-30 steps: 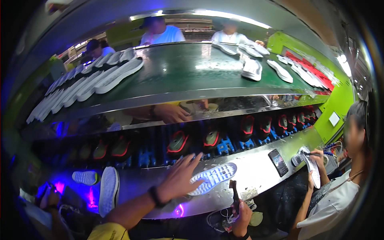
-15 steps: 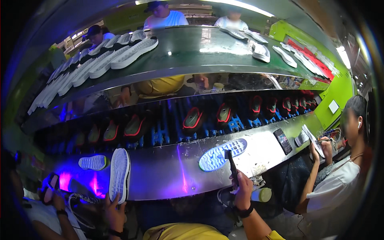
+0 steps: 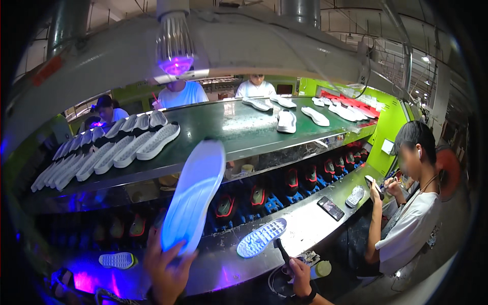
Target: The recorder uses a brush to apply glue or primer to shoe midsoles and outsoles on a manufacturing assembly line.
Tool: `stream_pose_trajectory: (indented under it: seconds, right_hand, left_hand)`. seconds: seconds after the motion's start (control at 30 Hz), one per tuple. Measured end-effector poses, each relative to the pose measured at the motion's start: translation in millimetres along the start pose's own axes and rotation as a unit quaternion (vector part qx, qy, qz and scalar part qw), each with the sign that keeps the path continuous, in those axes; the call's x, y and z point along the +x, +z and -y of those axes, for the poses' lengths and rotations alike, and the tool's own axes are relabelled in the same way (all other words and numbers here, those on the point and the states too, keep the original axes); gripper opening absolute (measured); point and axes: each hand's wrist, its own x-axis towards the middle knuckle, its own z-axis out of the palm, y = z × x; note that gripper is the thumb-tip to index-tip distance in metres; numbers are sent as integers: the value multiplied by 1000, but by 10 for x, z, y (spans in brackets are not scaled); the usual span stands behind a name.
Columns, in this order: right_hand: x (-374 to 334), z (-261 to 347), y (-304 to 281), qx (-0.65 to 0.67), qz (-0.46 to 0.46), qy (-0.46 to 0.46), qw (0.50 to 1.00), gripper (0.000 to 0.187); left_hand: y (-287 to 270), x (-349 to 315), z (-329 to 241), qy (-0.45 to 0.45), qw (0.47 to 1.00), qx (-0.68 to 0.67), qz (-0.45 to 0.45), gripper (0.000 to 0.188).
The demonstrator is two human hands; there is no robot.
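Observation:
My left hand [image 3: 168, 274] is closed on the lower end of a long white shoe sole [image 3: 195, 193], held up and tilted in front of the raised shelf. Blue-violet light falls across its smooth face. Lower right, my right hand [image 3: 301, 278] grips a brush [image 3: 280, 249] by its dark handle, the head hidden or hard to make out. Just beyond the brush tip lies a white, blue-tinted patterned sole [image 3: 262, 238] on the metal bench [image 3: 310, 229]. A smaller pale sole [image 3: 116, 260] with a yellowish edge rests at the bench's left end.
Rows of white soles [image 3: 122, 147] cover the left of the green shelf [image 3: 234, 117]; more lie right. Dark shoe uppers with red edging [image 3: 223, 206] line the track below. A phone [image 3: 330, 208] rests near a seated co-worker [image 3: 412, 213]. Overhead hangs a violet lamp [image 3: 176, 56].
My left hand has raised the sole from over the bench to shelf height. My right hand, with the brush, has lowered. The view has tilted up, bringing the lamp and ceiling in.

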Motion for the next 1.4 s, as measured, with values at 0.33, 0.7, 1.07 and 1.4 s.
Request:
stream_pose_trajectory:
  seconds: [0.33, 0.7, 1.07, 1.4]
  right_hand:
    - [-316, 90, -147, 15, -97, -44, 994, 32]
    - [-28, -42, 33, -53, -1, -4, 999, 33]
    - [54, -85, 675, -47, 29, 28, 998, 38]
    - [69, -86, 744, -44, -2, 24, 999, 35]
  left_hand:
    - [1741, 1544, -1063, 148, 962, -227, 34, 68]
    - [992, -483, -171, 128, 766, -257, 575, 20]
    - [1023, -393, 2545, -280, 924, 116, 233, 63]
    - [1470, -493, 3356, -393, 874, 34, 284, 45]
